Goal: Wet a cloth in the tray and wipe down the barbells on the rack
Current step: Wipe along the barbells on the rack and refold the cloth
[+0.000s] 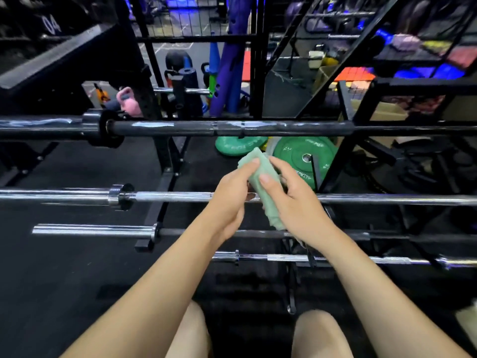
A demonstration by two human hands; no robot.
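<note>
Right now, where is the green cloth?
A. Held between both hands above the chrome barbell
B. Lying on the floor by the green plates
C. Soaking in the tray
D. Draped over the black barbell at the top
A: the left hand and the right hand both grip the folded green cloth in the air, in front of the chrome barbell, not on the black barbell behind it.

Both hands, left hand (229,192) and right hand (294,200), hold a green cloth (267,187) above the chrome barbell (167,197).
</note>
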